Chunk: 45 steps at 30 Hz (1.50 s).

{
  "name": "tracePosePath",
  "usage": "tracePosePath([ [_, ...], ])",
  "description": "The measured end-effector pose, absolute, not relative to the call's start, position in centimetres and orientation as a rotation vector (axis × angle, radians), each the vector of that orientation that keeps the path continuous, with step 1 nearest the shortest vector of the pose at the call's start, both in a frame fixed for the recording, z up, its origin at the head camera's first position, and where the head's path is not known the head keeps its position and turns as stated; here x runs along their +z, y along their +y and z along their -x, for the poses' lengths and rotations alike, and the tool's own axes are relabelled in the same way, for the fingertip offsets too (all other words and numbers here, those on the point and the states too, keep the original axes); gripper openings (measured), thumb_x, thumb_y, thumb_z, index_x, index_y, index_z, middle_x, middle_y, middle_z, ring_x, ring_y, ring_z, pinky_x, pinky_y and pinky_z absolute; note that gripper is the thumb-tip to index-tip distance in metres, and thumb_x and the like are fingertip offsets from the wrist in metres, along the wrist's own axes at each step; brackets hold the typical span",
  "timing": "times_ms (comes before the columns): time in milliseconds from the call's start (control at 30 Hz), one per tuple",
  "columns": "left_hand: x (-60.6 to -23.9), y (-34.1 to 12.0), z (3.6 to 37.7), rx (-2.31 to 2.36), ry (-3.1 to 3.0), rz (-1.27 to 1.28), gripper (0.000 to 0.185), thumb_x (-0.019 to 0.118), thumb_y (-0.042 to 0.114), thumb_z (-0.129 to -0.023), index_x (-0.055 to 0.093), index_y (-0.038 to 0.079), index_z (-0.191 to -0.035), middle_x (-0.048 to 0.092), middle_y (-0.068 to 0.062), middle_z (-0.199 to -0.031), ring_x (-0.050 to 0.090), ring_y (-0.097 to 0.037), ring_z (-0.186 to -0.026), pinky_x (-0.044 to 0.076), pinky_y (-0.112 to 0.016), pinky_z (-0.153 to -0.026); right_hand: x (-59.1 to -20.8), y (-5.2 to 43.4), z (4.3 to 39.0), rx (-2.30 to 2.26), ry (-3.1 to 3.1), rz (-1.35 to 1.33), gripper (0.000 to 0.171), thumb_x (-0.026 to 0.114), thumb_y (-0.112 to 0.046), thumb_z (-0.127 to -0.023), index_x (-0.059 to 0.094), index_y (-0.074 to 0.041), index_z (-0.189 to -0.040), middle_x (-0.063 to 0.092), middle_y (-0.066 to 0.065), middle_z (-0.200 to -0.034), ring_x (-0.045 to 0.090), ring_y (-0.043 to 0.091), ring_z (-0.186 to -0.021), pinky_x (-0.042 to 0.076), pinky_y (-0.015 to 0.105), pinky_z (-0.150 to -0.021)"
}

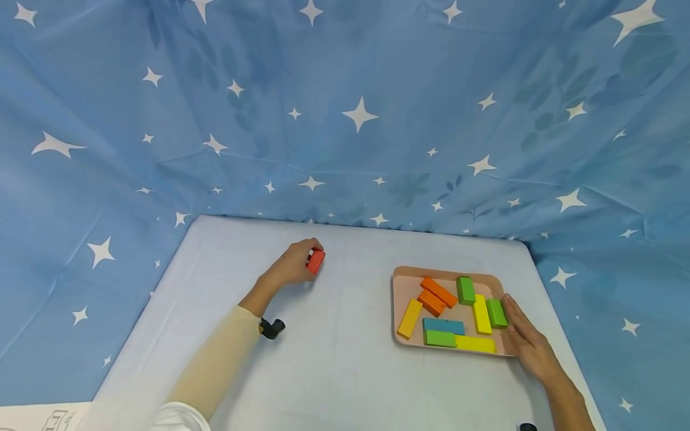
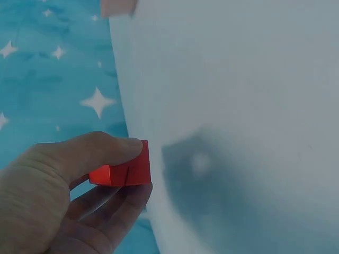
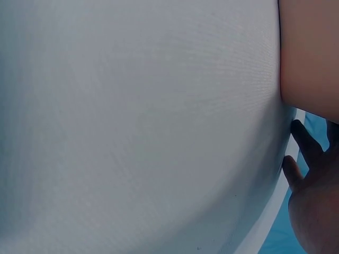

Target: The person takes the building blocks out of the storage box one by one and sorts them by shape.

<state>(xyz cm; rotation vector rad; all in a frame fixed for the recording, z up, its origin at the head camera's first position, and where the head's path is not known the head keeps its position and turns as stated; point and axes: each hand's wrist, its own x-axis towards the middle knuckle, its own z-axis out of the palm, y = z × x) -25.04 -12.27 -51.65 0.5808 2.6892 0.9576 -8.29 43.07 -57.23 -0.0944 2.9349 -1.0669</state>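
Note:
My left hand pinches a red block above the left half of the white table. In the left wrist view the thumb lies on top of the red block with fingers beneath it, and a shadow falls on the cloth beside it. Over on the right, my right hand rests along the right side of a shallow pinkish tray, fingers extended by its rim. In the right wrist view the tray's wall shows close to the fingers.
Inside the tray lie two orange blocks, a blue block, several green blocks and several yellow blocks. The white-covered table ends at a blue star-patterned curtain at the back and sides.

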Motion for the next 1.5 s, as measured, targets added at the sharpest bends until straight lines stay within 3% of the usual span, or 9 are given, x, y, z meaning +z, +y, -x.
tracePosePath([
  [67, -52.0, -13.8, 25.0, 0.968, 2.689, -0.517, 0.062, 0.084, -0.003, -0.078, 0.058, 0.009, -0.133, 0.064, -0.011, -0.126, 0.064, -0.026, -0.107, 0.057, -0.038, -0.084, -57.2, 43.1, 8.3, -1.072, 2.92, 0.078, 0.057, 0.032, -0.021, -0.114, 0.012, -0.025, -0.167, 0.007, 0.009, -0.176, -0.004, 0.019, -0.163, -0.002, 0.057, -0.129],
  [133, -52.4, -15.2, 25.0, 0.968, 2.695, -0.461, 0.063, 0.084, -0.002, -0.078, 0.058, 0.008, -0.134, 0.065, -0.012, -0.127, 0.064, -0.027, -0.107, 0.057, -0.038, -0.084, -57.1, 43.1, 8.4, -1.077, 2.914, 0.07, 0.057, 0.031, -0.022, -0.114, 0.011, -0.026, -0.167, 0.007, 0.009, -0.176, -0.003, 0.023, -0.163, -0.004, 0.053, -0.129],
  [267, -53.0, -17.3, 24.9, 0.961, 2.702, -0.38, 0.065, 0.084, -0.001, -0.078, 0.057, 0.008, -0.137, 0.066, -0.016, -0.127, 0.064, -0.03, -0.108, 0.057, -0.041, -0.084, -57.0, 43.2, 8.5, -1.078, 2.925, 0.073, 0.057, 0.032, -0.021, -0.114, 0.011, -0.026, -0.167, 0.008, 0.009, -0.176, -0.004, 0.016, -0.162, -0.006, 0.041, -0.129],
  [333, -53.3, -18.0, 24.8, 0.963, 2.7, -0.36, 0.066, 0.084, -0.001, -0.079, 0.057, 0.007, -0.138, 0.066, -0.018, -0.127, 0.065, -0.031, -0.109, 0.058, -0.043, -0.086, -57.1, 43.1, 8.5, -1.082, 2.926, 0.074, 0.057, 0.032, -0.021, -0.114, 0.012, -0.025, -0.167, 0.008, 0.009, -0.176, -0.006, 0.007, -0.161, -0.004, 0.049, -0.13],
  [500, -53.8, -18.6, 24.6, 0.968, 2.707, -0.339, 0.066, 0.086, 0.002, -0.079, 0.058, 0.006, -0.139, 0.067, -0.018, -0.127, 0.065, -0.031, -0.111, 0.057, -0.046, -0.091, -57.2, 43.0, 8.5, -1.106, 2.909, 0.073, 0.057, 0.032, -0.02, -0.114, 0.012, -0.025, -0.167, 0.007, 0.01, -0.176, -0.005, 0.014, -0.162, 0.0, 0.067, -0.125],
  [567, -53.9, -18.6, 24.5, 0.96, 2.716, -0.337, 0.065, 0.086, 0.003, -0.08, 0.058, 0.006, -0.139, 0.067, -0.017, -0.126, 0.065, -0.031, -0.11, 0.057, -0.046, -0.091, -57.3, 43.0, 8.5, -1.109, 2.909, 0.074, 0.057, 0.032, -0.02, -0.114, 0.012, -0.024, -0.167, 0.007, 0.01, -0.176, -0.004, 0.023, -0.163, -0.001, 0.067, -0.125],
  [700, -53.8, -19.0, 24.3, 0.931, 2.737, -0.314, 0.063, 0.087, 0.008, -0.081, 0.06, 0.005, -0.138, 0.068, -0.017, -0.125, 0.065, -0.032, -0.109, 0.056, -0.046, -0.091, -57.4, 42.9, 8.5, -1.104, 2.91, 0.07, 0.057, 0.032, -0.023, -0.114, 0.012, -0.024, -0.167, 0.006, 0.009, -0.176, -0.003, 0.025, -0.163, -0.003, 0.062, -0.127],
  [1000, -54.1, -19.2, 24.6, 0.913, 2.735, -0.315, 0.064, 0.085, 0.012, -0.083, 0.059, 0.003, -0.14, 0.067, -0.02, -0.127, 0.063, -0.034, -0.112, 0.056, -0.048, -0.093, -57.2, 42.9, 8.6, -1.09, 2.893, 0.036, 0.058, 0.032, -0.022, -0.114, 0.009, -0.027, -0.167, 0.005, 0.011, -0.176, 0.0, 0.042, -0.161, 0.001, 0.074, -0.121],
  [1500, -54.3, -19.3, 24.4, 0.919, 2.726, -0.307, 0.067, 0.085, 0.012, -0.086, 0.055, 0.004, -0.145, 0.064, -0.021, -0.132, 0.06, -0.036, -0.117, 0.053, -0.052, -0.101, -57.4, 43.1, 8.7, -1.095, 2.924, 0.064, 0.058, 0.034, -0.024, -0.114, 0.01, -0.027, -0.167, 0.007, 0.01, -0.176, 0.001, 0.038, -0.161, 0.003, 0.071, -0.123],
])
